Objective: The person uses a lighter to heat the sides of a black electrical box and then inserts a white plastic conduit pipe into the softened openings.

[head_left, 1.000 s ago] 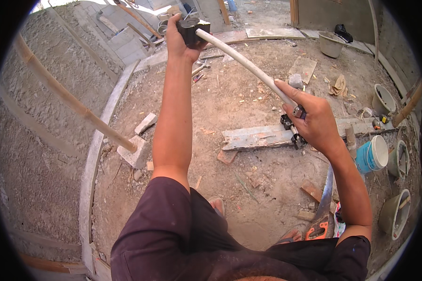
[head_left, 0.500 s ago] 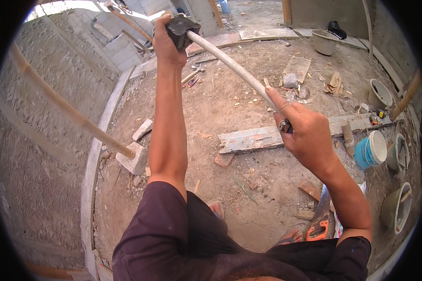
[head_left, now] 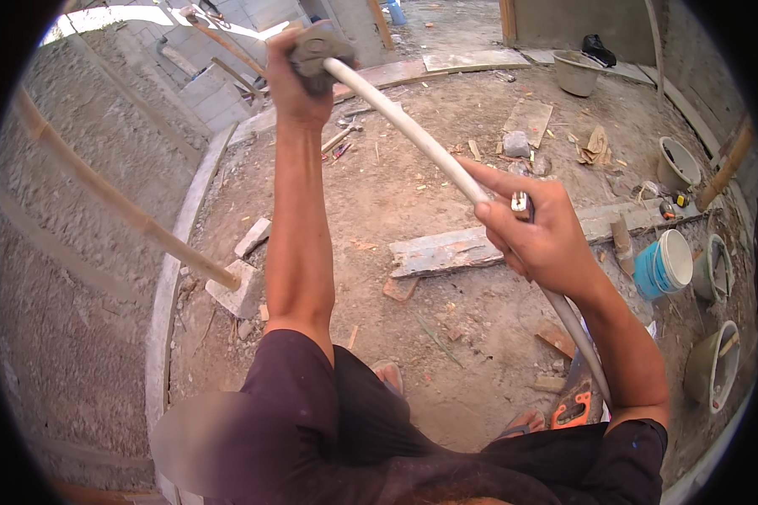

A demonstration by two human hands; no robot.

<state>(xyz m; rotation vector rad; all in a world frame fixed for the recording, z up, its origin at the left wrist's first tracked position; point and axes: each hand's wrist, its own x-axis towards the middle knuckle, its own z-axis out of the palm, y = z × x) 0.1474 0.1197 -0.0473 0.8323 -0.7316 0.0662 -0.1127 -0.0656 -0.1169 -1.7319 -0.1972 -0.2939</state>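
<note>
the left hand (head_left: 299,84) is stretched far out ahead, its fingers wrapped round a dark block (head_left: 316,52), a chunky thing whose face is a little blurred. a pale pipe (head_left: 413,126) meets that face with its upper end — whether it goes inside, i can't tell — and slopes down to the right in a gentle bend. the right hand (head_left: 535,227) is closed round the pipe partway along, thumb on the near side and index finger reaching across behind it. a small metal-ended tool (head_left: 522,204) pokes up from the same grip, most of it hidden by the fingers. below the right hand the pipe comes out again and runs down beside the forearm, towards a saw (head_left: 577,398) with an orange handle lying near the person's right foot

on the dirt floor beyond the right hand lies a long weathered plank (head_left: 446,251), with a blue and white bucket (head_left: 661,268) standing tilted just this side of it and a yellow and black tape measure (head_left: 680,200) by its far end. a hammer (head_left: 341,136) rests on the ground past the left forearm — over to the left a slanting wooden pole (head_left: 126,189) has its foot on a pale block (head_left: 234,289)
</note>
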